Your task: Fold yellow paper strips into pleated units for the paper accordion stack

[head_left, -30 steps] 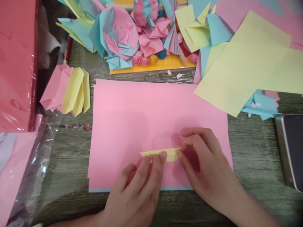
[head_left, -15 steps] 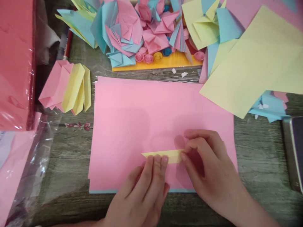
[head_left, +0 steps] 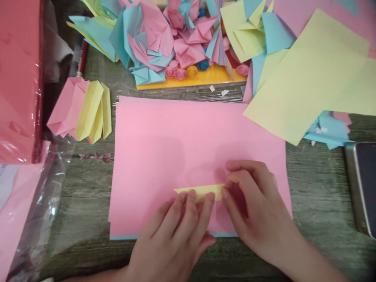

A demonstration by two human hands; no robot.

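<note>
A narrow folded strip of yellow paper (head_left: 202,191) lies on a stack of pink sheets (head_left: 176,129), its left end pointed. My left hand (head_left: 176,231) rests over its lower edge, fingers spread and fingertips pressing it flat against the pink sheet. The right end of the strip is pinched between the thumb and index finger of my right hand (head_left: 255,207); the other fingers curl above. Part of the strip's lower edge is hidden under my left fingertips.
Folded pink and yellow pieces (head_left: 85,109) lie left, beside a red pack (head_left: 20,78). Pink and blue folded papers (head_left: 188,51) on a yellow pack (head_left: 214,74) line the back. Large yellow sheets (head_left: 311,78) overlap the stack at right; a phone (head_left: 366,188) lies far right.
The fingers of my left hand have spread apart, one fingertip moving right along the strip. My right hand keeps its pinch. The whole view has shifted slightly.
</note>
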